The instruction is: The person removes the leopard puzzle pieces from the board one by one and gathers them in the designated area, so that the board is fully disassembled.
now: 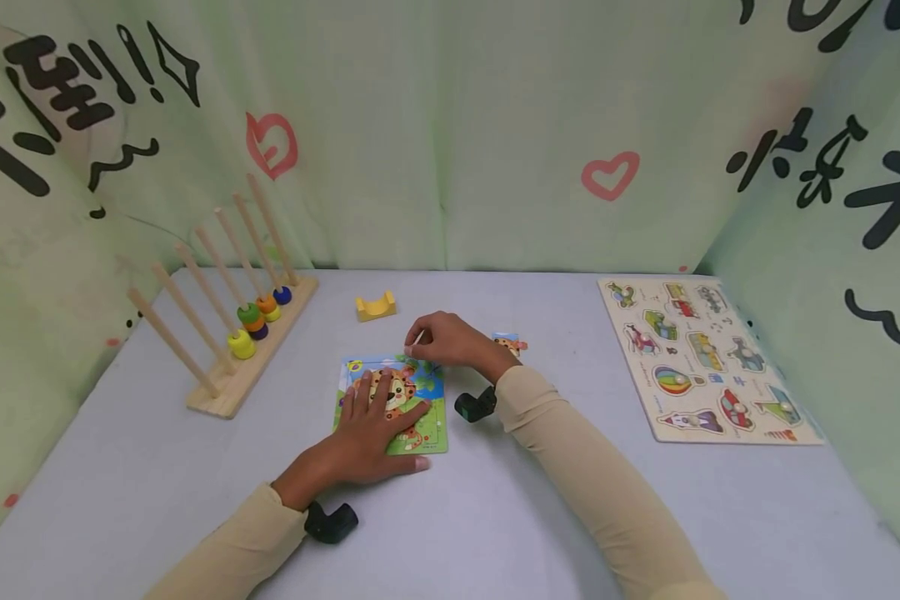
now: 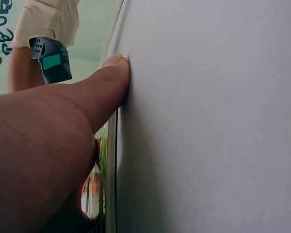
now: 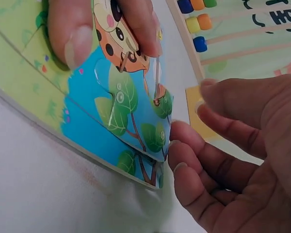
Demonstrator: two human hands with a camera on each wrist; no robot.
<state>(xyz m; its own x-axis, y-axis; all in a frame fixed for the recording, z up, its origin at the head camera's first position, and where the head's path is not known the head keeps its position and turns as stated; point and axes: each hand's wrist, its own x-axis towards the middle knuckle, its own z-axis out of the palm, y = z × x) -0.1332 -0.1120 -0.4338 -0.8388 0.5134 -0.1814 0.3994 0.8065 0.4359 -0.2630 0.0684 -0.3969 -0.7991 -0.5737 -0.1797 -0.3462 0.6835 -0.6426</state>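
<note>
A jigsaw puzzle (image 1: 437, 417) with a spotted cartoon animal lies in a green-edged tray on the table. My left hand (image 1: 371, 433) rests over it, fingers spread, the thumb (image 2: 117, 65) reaching past the near edge onto the tablecloth. At the far right corner is my right hand (image 1: 450, 340), its fingers loosely bent. In the right wrist view, its fingertips (image 3: 177, 145) touch the edge of a leaf-patterned puzzle piece (image 3: 123, 104), which sits slightly raised above the tray at that corner. Thumb and forefinger hold nothing visible. A loose puzzle piece (image 1: 508, 342) lies beyond the right wrist, partly hidden.
A wooden peg rack (image 1: 251, 367) with several coloured beads stands at left. One yellow notched block (image 1: 376, 307) sits behind the puzzle. At right lies a wooden picture board (image 1: 690, 367) with vehicles and toys. Green curtains (image 1: 450, 133) border the table.
</note>
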